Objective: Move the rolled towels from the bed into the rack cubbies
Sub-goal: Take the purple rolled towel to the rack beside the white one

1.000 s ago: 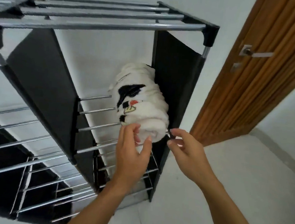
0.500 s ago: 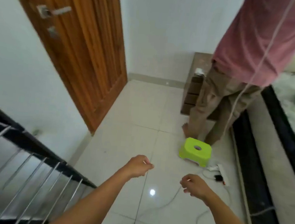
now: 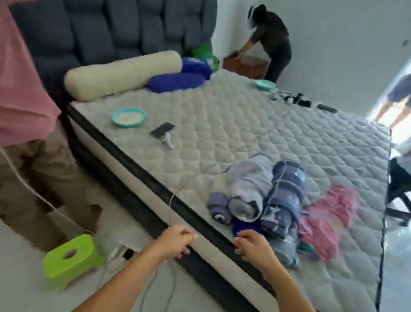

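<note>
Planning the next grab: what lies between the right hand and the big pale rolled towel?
In the head view, a dark blue cloth lies between the right hand and the pale towel.

Rolled towels sit bunched near the bed's point(image 3: 226, 123) front edge. The small lilac roll point(image 3: 217, 207) lies leftmost, its spiral end facing the camera. Touching it, a fat pale lavender roll point(image 3: 250, 186) lies lengthwise. Pressed against that, a blue patterned roll point(image 3: 286, 194) lies parallel. A dark blue towel point(image 3: 245, 226) peeks out in front. A pink bundle point(image 3: 327, 222) slumps rightmost, looser, against the blue roll.
</note>
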